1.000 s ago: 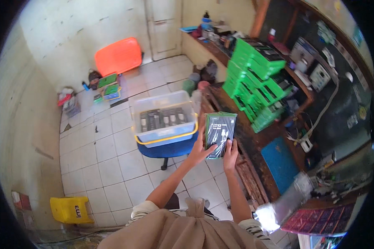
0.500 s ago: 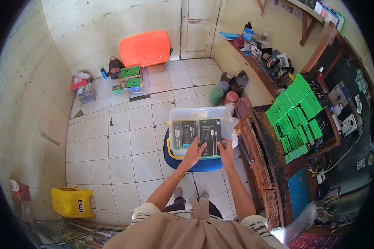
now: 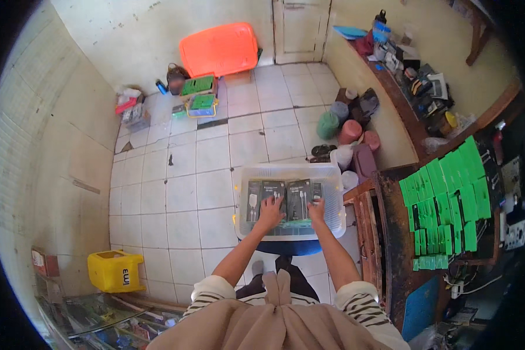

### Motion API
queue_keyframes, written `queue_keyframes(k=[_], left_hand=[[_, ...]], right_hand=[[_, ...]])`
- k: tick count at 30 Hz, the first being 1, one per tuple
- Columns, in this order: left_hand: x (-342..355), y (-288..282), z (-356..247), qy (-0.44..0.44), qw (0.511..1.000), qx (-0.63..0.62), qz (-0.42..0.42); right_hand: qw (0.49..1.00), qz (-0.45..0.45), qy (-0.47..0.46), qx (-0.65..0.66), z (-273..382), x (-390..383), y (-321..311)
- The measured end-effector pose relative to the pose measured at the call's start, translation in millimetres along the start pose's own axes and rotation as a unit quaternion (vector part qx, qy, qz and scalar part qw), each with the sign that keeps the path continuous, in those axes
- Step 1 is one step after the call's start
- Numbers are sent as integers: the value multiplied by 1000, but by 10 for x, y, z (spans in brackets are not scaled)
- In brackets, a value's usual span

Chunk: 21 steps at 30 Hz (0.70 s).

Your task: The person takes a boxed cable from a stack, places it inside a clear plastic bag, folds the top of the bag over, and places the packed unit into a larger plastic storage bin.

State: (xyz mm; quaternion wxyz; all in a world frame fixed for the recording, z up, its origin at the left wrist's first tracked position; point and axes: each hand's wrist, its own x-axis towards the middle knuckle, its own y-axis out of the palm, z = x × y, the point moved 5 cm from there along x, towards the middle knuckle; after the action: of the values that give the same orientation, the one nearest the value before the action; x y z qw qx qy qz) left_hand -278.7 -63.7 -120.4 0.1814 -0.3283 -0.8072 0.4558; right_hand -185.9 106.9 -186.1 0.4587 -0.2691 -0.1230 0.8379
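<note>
1. Clear plastic bin [image 3: 332, 175] on a blue stool [image 3: 291, 247] holds the dark flat packets [image 3: 286, 198]; my left hand [image 3: 270, 210] presses on them, fingers spread.
2. My right hand [image 3: 317, 210] touches the packets' edge; finger state I cannot tell.
3. I judge level, even pressure seats them flat.
4. White tiled floor [image 3: 181, 192]; green packets [image 3: 449, 204] cover the wooden counter [image 3: 391, 233] at right.

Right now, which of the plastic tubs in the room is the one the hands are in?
The clear tub in front of the person: both the left hand and right hand rest on dark packets inside it. The orange tub stands by the far wall, untouched.
</note>
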Motion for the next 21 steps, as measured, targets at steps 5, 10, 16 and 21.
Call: queue_keyframes(k=[5, 10, 16, 21], left_hand=[[102, 160, -35, -44, 998, 40, 38], [124, 157, -133, -64, 994, 73, 59], [129, 151, -139, -62, 988, 101, 100], [118, 156, -164, -64, 983, 137, 108]], right_hand=[[996, 34, 57, -54, -117, -14, 63], [992, 75, 39, -95, -82, 49, 180], [967, 46, -90, -233, 78, -10, 249], [941, 94, -115, -303, 229, -109, 185]])
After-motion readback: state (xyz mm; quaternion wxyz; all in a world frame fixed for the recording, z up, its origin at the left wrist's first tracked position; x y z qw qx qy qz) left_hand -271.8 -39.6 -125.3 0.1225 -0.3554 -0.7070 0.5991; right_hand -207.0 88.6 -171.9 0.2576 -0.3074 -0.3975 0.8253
